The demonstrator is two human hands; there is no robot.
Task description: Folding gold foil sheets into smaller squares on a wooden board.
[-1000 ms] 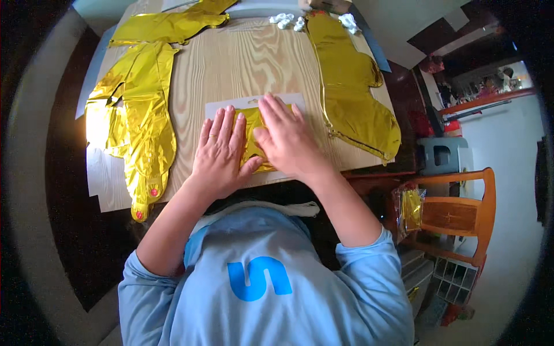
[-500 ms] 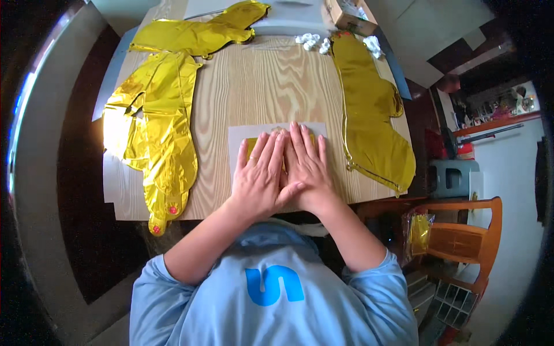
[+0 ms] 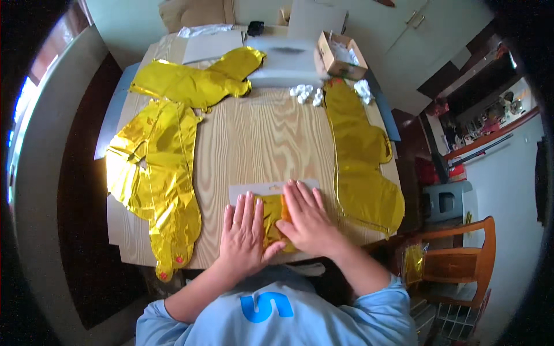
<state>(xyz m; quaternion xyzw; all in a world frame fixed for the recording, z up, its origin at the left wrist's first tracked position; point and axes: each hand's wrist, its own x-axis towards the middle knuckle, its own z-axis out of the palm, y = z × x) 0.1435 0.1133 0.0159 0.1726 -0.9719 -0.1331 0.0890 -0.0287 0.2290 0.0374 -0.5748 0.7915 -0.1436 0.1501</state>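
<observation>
At the near edge of the table lies a flat packet [image 3: 259,190] with a pale header and a hang hole. Folded gold foil [image 3: 272,214] shows in it between my hands. My left hand [image 3: 242,235] rests flat over its left side, fingers stretched out, a ring on one finger. Over the right side lies my right hand [image 3: 310,224], also flat, its thumb reaching in across the foil. Neither hand grips anything; the parts of the packet beneath them are hidden.
Flattened gold foil balloons spread along the left [image 3: 170,155], the far left [image 3: 190,82] and the right [image 3: 363,155] of the wooden table [image 3: 254,138]. Farther back are white crumpled bits [image 3: 303,93] and a cardboard box [image 3: 346,68]. A wooden chair [image 3: 461,265] stands at right.
My hands have moved apart sideways, uncovering the gold foil between them. The view has tilted up, so more of the table's far end shows.
</observation>
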